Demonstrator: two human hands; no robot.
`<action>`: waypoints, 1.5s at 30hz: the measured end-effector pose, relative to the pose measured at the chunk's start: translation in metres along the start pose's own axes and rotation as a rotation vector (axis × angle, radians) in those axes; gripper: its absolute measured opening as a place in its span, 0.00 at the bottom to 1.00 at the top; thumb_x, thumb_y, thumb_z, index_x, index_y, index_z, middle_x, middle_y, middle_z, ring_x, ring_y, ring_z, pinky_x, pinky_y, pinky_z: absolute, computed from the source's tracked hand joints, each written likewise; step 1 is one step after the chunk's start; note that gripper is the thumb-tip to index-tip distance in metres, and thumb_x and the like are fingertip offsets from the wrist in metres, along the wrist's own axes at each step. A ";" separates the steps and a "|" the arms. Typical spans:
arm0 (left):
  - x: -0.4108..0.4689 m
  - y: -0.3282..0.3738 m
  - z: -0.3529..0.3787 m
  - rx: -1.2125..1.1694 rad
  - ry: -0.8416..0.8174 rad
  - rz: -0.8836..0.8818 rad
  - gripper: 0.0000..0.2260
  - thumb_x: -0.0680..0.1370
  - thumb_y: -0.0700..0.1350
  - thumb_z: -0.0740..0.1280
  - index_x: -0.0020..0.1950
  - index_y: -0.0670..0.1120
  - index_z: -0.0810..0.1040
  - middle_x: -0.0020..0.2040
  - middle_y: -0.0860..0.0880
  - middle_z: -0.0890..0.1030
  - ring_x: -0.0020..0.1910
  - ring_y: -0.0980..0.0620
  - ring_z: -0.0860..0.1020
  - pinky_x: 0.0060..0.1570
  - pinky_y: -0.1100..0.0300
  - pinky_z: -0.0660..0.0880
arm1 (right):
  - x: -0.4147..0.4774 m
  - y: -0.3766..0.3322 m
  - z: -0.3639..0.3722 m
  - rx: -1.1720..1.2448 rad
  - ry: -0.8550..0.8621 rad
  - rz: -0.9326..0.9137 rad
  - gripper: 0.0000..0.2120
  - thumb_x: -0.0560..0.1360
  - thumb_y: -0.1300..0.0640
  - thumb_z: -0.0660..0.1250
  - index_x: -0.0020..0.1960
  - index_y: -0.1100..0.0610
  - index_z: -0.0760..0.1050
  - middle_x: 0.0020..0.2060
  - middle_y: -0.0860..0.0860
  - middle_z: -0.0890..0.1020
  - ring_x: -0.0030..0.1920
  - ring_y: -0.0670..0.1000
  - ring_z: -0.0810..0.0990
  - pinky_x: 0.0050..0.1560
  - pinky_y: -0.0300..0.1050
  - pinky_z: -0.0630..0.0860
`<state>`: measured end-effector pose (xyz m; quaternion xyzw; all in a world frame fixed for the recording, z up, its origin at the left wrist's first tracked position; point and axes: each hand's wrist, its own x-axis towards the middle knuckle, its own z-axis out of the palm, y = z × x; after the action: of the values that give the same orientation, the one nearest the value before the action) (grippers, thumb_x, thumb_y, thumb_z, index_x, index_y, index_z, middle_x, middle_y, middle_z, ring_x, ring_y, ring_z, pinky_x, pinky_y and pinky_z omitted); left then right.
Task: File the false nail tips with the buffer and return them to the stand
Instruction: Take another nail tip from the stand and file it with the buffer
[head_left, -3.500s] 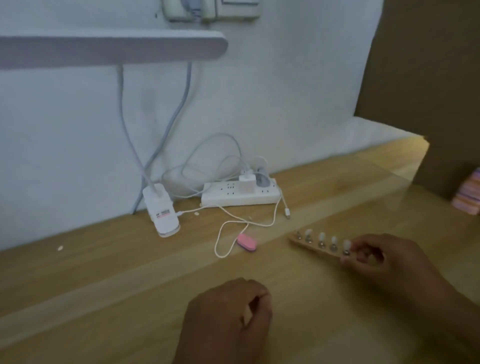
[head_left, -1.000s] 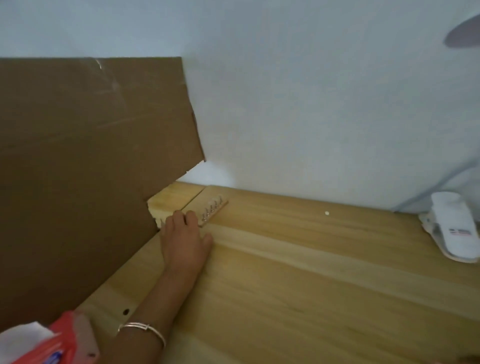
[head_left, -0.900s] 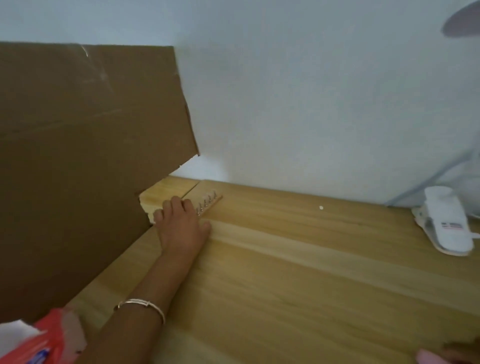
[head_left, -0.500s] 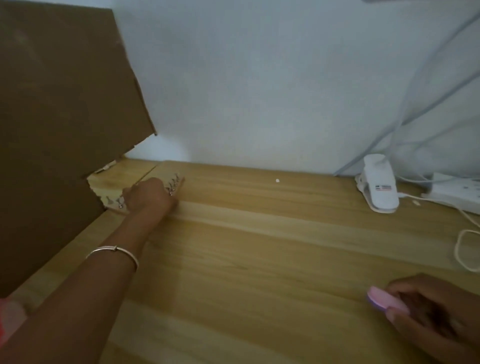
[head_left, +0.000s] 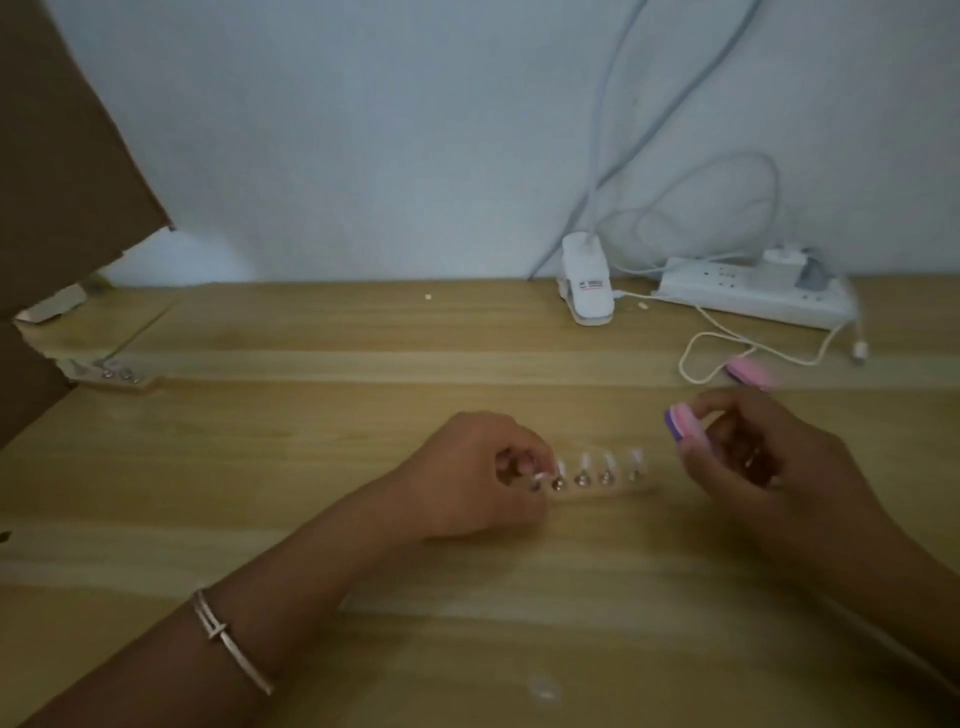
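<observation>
On the wooden table (head_left: 260, 467), the left hand (head_left: 478, 475) curls its fingers around the left end of the nail tip stand (head_left: 597, 491), gripping it. 4 pale false nail tips (head_left: 608, 461) stand upright on it in a row, blurred, right of those fingers. Just right of the stand, the right hand (head_left: 763, 462) pinches a pink, white and purple buffer (head_left: 685, 428) between thumb and curled fingers. A second pink buffer (head_left: 748, 371) lies farther away beside a white cable (head_left: 696, 358), near the power strip (head_left: 753, 293) and a white clip (head_left: 587, 291). A cardboard sheet (head_left: 62, 156) stands at the far left
</observation>
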<state>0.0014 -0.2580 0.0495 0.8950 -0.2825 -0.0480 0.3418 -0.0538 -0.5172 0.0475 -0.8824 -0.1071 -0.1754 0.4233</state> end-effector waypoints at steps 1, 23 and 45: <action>0.001 0.011 0.010 -0.019 -0.029 0.043 0.12 0.67 0.43 0.79 0.49 0.51 0.85 0.40 0.56 0.81 0.39 0.57 0.76 0.42 0.62 0.74 | -0.004 0.000 -0.004 -0.002 0.008 0.008 0.07 0.74 0.50 0.71 0.49 0.40 0.76 0.36 0.43 0.80 0.34 0.46 0.77 0.33 0.33 0.70; -0.011 0.053 0.053 0.000 0.318 0.184 0.04 0.67 0.46 0.78 0.39 0.50 0.86 0.45 0.57 0.82 0.45 0.56 0.77 0.52 0.56 0.71 | -0.032 0.015 -0.008 0.088 0.281 -0.005 0.07 0.76 0.54 0.70 0.53 0.46 0.76 0.32 0.47 0.77 0.31 0.49 0.76 0.35 0.45 0.74; -0.040 0.051 0.058 -0.606 0.115 0.070 0.04 0.70 0.44 0.74 0.43 0.47 0.86 0.35 0.51 0.81 0.30 0.59 0.78 0.25 0.67 0.70 | -0.056 -0.002 0.006 -0.270 -0.051 -0.510 0.11 0.79 0.67 0.65 0.59 0.60 0.81 0.57 0.50 0.79 0.57 0.47 0.77 0.59 0.37 0.72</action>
<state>-0.0720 -0.3014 0.0334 0.7432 -0.2662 -0.0676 0.6101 -0.1045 -0.5129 0.0230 -0.8794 -0.3117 -0.2668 0.2413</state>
